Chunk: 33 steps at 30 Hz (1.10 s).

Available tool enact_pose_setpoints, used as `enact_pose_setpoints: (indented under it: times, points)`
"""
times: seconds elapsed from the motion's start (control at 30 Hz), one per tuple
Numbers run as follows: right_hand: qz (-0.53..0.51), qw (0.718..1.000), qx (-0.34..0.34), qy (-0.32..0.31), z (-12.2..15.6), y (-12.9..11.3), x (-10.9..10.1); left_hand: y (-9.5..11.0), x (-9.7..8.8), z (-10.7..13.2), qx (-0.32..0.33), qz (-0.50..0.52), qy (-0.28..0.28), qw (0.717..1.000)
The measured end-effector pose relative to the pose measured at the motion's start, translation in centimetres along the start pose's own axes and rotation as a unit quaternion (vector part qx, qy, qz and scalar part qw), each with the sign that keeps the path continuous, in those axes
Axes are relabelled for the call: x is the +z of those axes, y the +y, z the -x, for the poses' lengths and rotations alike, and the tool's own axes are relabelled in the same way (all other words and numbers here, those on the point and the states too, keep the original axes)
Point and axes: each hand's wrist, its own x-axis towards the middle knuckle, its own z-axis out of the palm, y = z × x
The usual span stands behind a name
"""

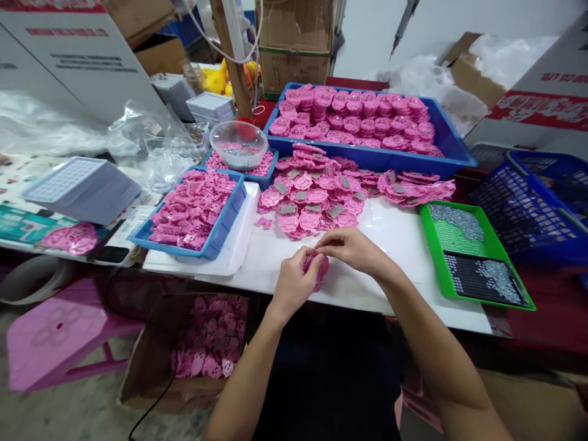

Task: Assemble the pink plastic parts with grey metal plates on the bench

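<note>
My left hand (296, 277) is closed around a pink plastic part (318, 269), held just above the front of the white work surface (271, 275). My right hand (346, 248) meets it from the right, its thumb and fingertips pinched together at the part's upper edge. Whatever sits between those right fingertips is too small or hidden to make out. Just beyond both hands lies a loose heap of pink plastic pieces (312, 199), several with grey rectangular patches. A few tiny pink bits (263, 223) lie left of the heap.
Small pink parts fill a blue tray (214, 248) on the left. Behind it stands a clear bowl (239, 147) of small metal pieces. A large blue tray (452, 160) holds stacked pink pieces. At right are a green tray (441, 269) with screws and a blue basket (505, 205).
</note>
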Motion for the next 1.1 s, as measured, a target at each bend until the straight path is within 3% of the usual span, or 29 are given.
enact_pose_setpoints:
  times: [0.17,0.3,0.57,0.73,0.8,0.87,1.0,1.1]
  points:
    - [0.043,0.994,0.012,-0.101,-0.9,-1.1,-1.4,-0.3,0.1,0.0,-0.002,0.023,-0.002,1.0]
    - [0.042,0.99,0.016,-0.132,-1.0,-1.9,-2.0,-0.2,0.1,-0.1,-0.007,0.045,-0.013,0.999]
    - [0.05,0.989,-0.015,-0.135,-1.1,-2.4,-2.5,0.3,-0.3,-0.6,-0.066,0.163,-0.047,0.983]
    - [0.153,0.982,-0.108,-0.026,-4.9,-3.7,-2.1,0.2,-0.3,-0.7,-0.082,0.18,-0.034,0.98]
    - [0.229,0.957,-0.174,-0.026,-7.6,-4.3,-0.9,0.1,-0.3,-0.6,-0.082,0.175,-0.033,0.981]
    - [0.329,0.914,-0.222,-0.09,-10.3,-4.8,0.7,-0.1,-0.4,-0.4,-0.083,0.167,-0.036,0.982]
    - [0.508,0.806,-0.238,-0.19,-14.2,-4.6,3.4,-0.2,-0.6,-0.2,-0.075,0.144,-0.045,0.986]
    - [0.548,0.764,-0.265,-0.216,-15.2,-3.8,4.3,-0.2,-0.8,-0.3,-0.059,0.135,-0.046,0.988]
